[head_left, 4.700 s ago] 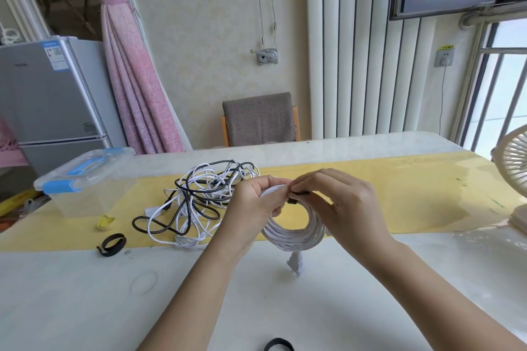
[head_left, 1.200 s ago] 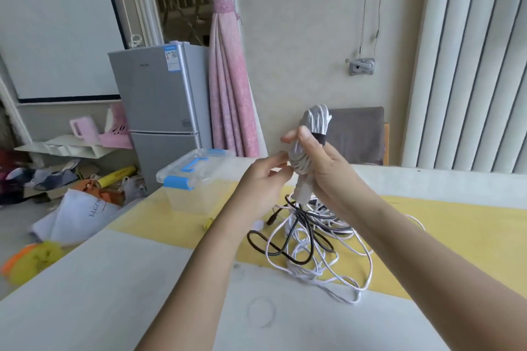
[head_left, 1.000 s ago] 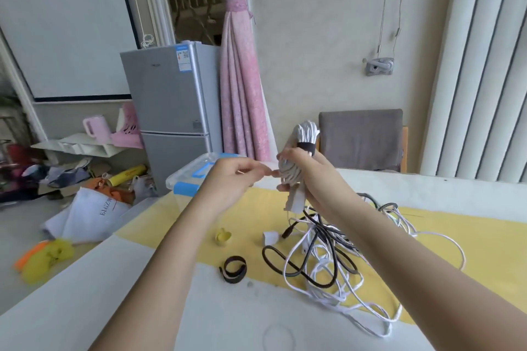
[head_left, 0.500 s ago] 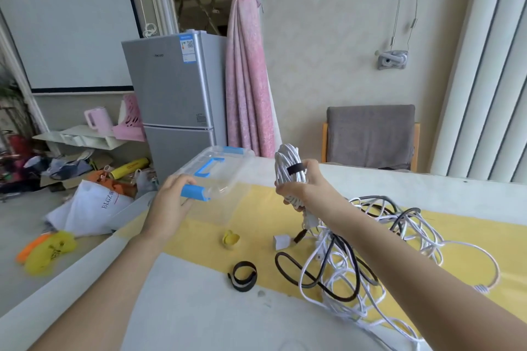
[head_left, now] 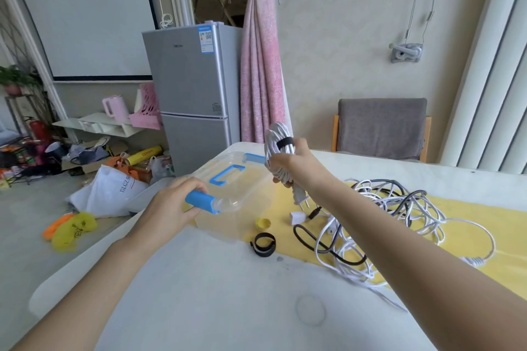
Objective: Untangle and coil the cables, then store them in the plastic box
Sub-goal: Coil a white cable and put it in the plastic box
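Note:
My right hand (head_left: 291, 164) grips a coiled white cable (head_left: 275, 148) bound with a black strap and holds it upright in the air beside the box; its plug (head_left: 299, 196) dangles below. My left hand (head_left: 174, 204) grips the blue latch (head_left: 201, 201) at the near end of the clear plastic box (head_left: 242, 202), whose lid with a blue handle (head_left: 226, 175) is tilted up. A tangle of white and black cables (head_left: 379, 222) lies on the yellow mat to the right.
A black strap loop (head_left: 263, 243), a yellow cap (head_left: 263, 223) and a small white adapter (head_left: 296, 218) lie on the table (head_left: 228, 293) near the box. A grey chair (head_left: 382, 128) stands behind the table. A fridge (head_left: 194, 94) and floor clutter are at the left.
Since the earliest frame the coil got its strap and my right hand carried it left toward the box. My left hand let go of the coil and took the blue latch; the lid has tilted.

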